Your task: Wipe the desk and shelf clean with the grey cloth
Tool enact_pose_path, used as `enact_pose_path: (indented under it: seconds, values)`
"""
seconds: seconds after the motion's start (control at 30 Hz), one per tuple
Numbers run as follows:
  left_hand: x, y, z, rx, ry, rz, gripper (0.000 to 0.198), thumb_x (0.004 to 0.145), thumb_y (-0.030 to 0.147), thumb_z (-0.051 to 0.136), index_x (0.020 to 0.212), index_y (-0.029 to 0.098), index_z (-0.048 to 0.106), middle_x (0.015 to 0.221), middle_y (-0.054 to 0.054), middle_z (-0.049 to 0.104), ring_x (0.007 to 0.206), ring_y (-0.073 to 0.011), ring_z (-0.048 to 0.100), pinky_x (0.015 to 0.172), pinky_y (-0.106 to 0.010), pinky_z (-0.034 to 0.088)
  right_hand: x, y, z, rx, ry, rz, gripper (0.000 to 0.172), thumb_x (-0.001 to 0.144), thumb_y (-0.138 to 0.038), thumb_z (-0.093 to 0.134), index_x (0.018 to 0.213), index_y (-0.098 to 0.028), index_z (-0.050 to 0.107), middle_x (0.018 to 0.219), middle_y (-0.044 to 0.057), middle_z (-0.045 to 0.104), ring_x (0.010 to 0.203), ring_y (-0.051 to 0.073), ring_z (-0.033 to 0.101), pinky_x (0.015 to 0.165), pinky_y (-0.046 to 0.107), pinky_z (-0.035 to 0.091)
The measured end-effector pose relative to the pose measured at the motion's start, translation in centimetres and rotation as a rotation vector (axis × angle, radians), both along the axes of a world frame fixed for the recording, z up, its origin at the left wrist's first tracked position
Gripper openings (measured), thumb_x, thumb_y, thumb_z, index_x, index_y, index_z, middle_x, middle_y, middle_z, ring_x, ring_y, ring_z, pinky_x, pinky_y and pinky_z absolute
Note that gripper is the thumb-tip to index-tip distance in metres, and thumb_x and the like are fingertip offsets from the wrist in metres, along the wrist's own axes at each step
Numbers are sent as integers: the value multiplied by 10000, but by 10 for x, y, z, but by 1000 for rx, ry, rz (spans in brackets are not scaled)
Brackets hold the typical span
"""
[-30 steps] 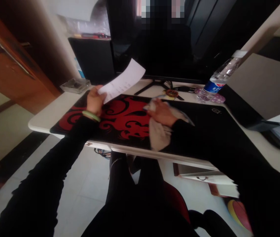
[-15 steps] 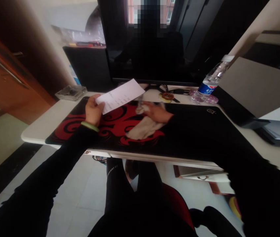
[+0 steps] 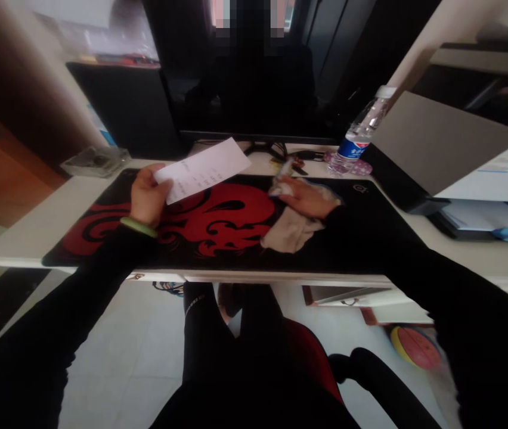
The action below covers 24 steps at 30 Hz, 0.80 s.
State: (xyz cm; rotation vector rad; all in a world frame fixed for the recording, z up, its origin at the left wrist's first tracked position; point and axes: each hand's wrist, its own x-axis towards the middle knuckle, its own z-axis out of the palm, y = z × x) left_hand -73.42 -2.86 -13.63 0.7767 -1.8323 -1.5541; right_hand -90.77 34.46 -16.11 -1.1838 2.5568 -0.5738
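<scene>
Red swirls on a black mat (image 3: 370, 232) fill my feed. Where's the left hand (image 3: 148, 196)?

Over the mat's left half. I see the thumb and fingers pinching the near edge of a white paper (image 3: 203, 170), which angles up past the mat's far edge. A green bangle (image 3: 138, 227) circles the wrist.

Can you read the paper?

No. From here, the faint lines of print are too small.

And the right hand (image 3: 305, 198)?

It lies palm down, fingers loosely spread, on a crumpled pale cloth (image 3: 292, 233) on the mat. A slim white object (image 3: 282, 177) sits at the fingertips, too blurred for me to name. I can't tell whether it's gripped.

What's around them?

The mat lies on a white tabletop (image 3: 21, 253), and a water bottle (image 3: 355, 140) stands upright just beyond its far right corner.
</scene>
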Motion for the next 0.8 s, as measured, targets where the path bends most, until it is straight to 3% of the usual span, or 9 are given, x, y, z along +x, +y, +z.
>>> enact_pose_path:
  seconds: [0.07,0.13,0.23,0.3,0.4,0.5,0.57,0.7,0.8]
  values:
    - [0,2,2,12,0,-10,455,708,-22,671,1139,122,686,874,11,708,744,-118,631,668,-215,499,1,-19,1,-25,4,88,696,1069,-462,490,1685,-138,508,1815,117,393,1709,287,329,1432,486,232]
    - [2,2,4,15,4,-19,448,704,-31,669,1129,111,691,865,14,708,737,-107,628,651,-203,491,-5,-17,-1,-48,-8,133,687,1066,-458,495,1689,-169,510,1814,90,400,1698,274,354,1429,483,250]
    - [4,1,4,18,18,-6,441,683,-6,676,1103,127,700,841,26,712,727,-101,631,633,-191,495,-17,30,-3,-64,-45,91,608,1079,-499,491,1632,-266,590,1779,32,469,1669,277,414,1420,500,282]
    - [5,1,3,16,37,-12,439,665,24,691,1088,139,713,829,27,723,724,-107,632,625,-194,505,-24,77,-2,-36,-54,-38,592,1072,-478,516,1609,-248,611,1763,61,491,1655,300,437,1413,523,292]
    - [4,2,1,22,61,-52,440,643,51,723,1073,145,744,828,12,746,706,-112,626,601,-201,501,-27,141,6,42,-41,-314,649,1062,-349,538,1667,-115,513,1750,169,488,1639,313,460,1393,504,304]
    - [4,4,0,26,58,-101,430,631,44,729,1046,154,762,845,-1,766,708,-118,632,594,-203,498,-26,174,14,120,-6,-536,612,1088,-280,503,1664,-70,502,1727,215,505,1639,275,459,1369,408,301]
    - [5,5,-1,23,34,-159,412,632,39,732,1024,159,770,862,-12,776,721,-126,643,601,-207,508,-21,183,17,150,22,-598,586,1094,-269,467,1635,-56,538,1740,219,485,1659,264,425,1369,373,277]
    - [8,5,-1,25,-1,-233,398,641,52,748,1021,162,791,870,-18,781,739,-136,657,607,-213,529,12,200,20,144,64,-600,648,1046,-312,421,1606,-10,548,1741,266,461,1659,317,422,1387,438,272]
    - [11,6,2,9,-11,-246,422,634,76,766,1040,184,801,896,-7,789,768,-139,667,620,-210,539,69,224,28,143,86,-619,684,1004,-391,412,1594,-83,569,1739,259,468,1647,342,444,1387,476,295]
